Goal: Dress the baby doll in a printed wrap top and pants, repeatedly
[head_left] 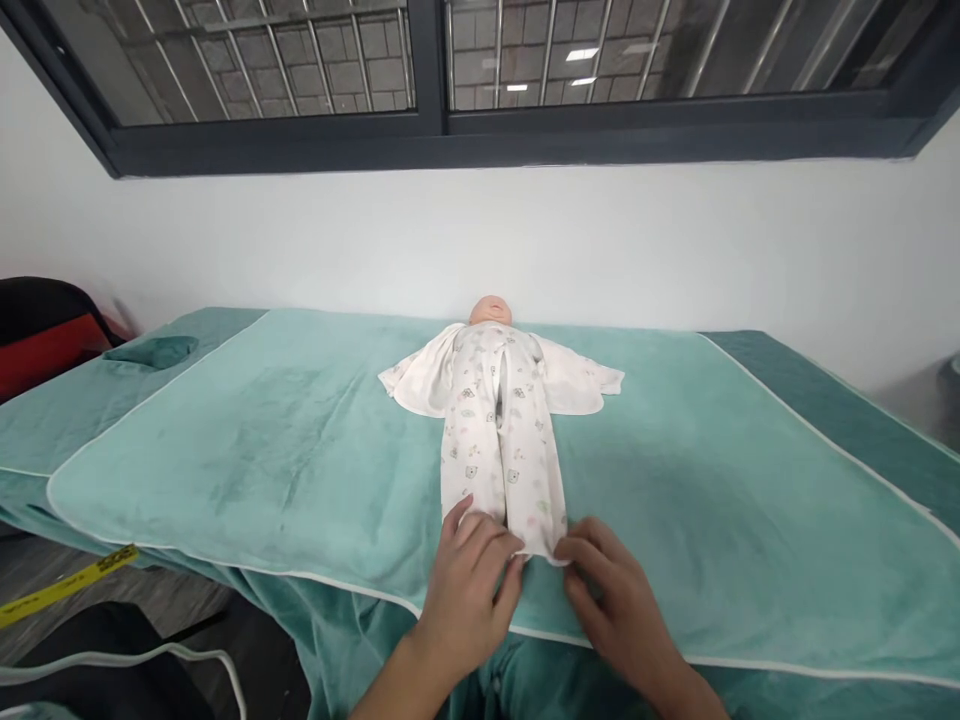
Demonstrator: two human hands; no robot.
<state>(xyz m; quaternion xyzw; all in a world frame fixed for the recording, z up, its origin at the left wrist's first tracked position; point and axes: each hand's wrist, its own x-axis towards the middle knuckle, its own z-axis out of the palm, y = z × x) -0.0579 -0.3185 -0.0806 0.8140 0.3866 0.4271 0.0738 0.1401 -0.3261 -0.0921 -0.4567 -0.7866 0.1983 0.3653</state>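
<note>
Fingers, left hand (469, 585): curled together, thumb and fingertips meeting on the inner side of a leg hem; they pinch the cloth there.
Fingers, right hand (611, 595): bent inward, thumb and forefinger closed on the outer corner of the same hem; the rest are folded loosely beneath.
Patterned trousers (529, 450): white baby trousers with small bear prints, laid flat in the middle of the bed, legs pointing toward the person and waist at the far end; a narrow gap parts the legs, and the left hand covers the end of the other leg.
White top (424, 375): spread beneath the trousers, its sleeves reaching out to both sides.
Doll's head (491, 309): just beyond the trouser waist, near the wall; whatever lies under the cloth is hidden.
Light green sheet (300, 450): plush, edged in white piping, under the clothes.
Dark green cover (780, 375): beneath that sheet, showing at both ends and draping over the near edge.
White wall (337, 240): behind the bed, below a dark-framed window (442, 135) with metal bars beyond the glass.
Left side: a black and red object (49, 340) by the bed's end; lower down, a yellow strip (67, 587) with dark print and a pale cable (127, 657).
</note>
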